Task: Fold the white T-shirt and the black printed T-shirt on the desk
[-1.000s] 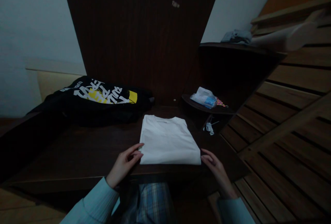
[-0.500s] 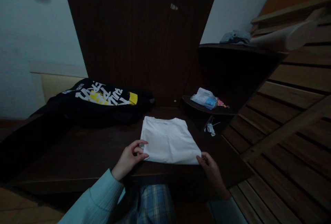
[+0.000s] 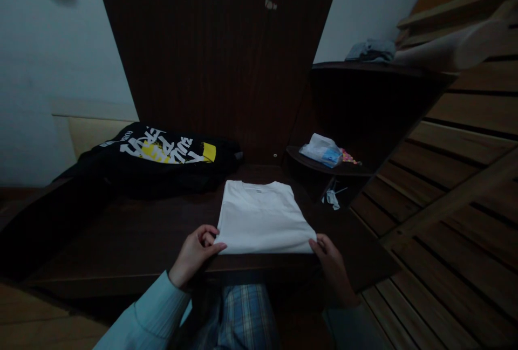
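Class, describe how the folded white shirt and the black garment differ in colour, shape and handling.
Colour: the white shirt looks nearly plain, while the black garment carries bold white and yellow print.
Shape: the white shirt is neatly folded; the black garment lies loosely spread.
Handling: the left hand and right hand touch the white shirt; neither touches the black garment.
Shared: both appear to be clothing.

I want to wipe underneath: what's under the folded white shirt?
The dark wooden surface shows around the folded white shirt, which lies on it. The patch directly beneath is covered, so whether anything else is there cannot be seen.
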{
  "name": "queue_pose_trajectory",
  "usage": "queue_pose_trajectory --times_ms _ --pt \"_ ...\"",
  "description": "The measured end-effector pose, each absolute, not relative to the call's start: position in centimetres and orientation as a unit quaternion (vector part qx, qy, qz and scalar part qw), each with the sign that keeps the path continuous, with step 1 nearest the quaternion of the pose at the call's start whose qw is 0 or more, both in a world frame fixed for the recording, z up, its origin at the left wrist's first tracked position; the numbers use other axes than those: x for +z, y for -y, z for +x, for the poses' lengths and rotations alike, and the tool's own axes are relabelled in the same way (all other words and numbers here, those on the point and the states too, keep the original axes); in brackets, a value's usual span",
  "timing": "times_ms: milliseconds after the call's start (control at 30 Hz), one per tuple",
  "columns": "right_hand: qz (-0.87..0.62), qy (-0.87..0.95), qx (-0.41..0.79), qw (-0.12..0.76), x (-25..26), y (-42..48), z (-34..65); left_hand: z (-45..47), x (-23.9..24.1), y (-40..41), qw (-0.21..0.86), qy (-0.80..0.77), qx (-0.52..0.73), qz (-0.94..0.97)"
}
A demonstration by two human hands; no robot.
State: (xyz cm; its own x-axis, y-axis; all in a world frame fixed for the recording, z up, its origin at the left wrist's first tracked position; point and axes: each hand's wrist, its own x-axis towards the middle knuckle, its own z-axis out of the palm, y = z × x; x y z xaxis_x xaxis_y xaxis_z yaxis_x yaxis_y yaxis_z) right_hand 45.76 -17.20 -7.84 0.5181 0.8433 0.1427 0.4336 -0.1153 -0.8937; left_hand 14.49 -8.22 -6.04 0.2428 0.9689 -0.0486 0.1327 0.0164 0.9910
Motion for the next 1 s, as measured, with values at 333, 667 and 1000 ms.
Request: queue_pose_trajectory --times_ms 333,667,1000 --pt "-0.728 0.466 0.184 0.468 -7.5 15.5 45.9 16.2 -6.5 6.2 0.514 -0.481 0.353 0.616" --pt "-0.737 0.435 0.150 0.496 -8.3 15.3 45.8 16.4 -6.0 6.5 0.483 -0.443 0.430 0.621" --pt "-0.753 0.449 0.129 0.463 -8.4 15.6 45.5 16.6 -6.8 6.0 0.569 -0.411 0.460 0.544"
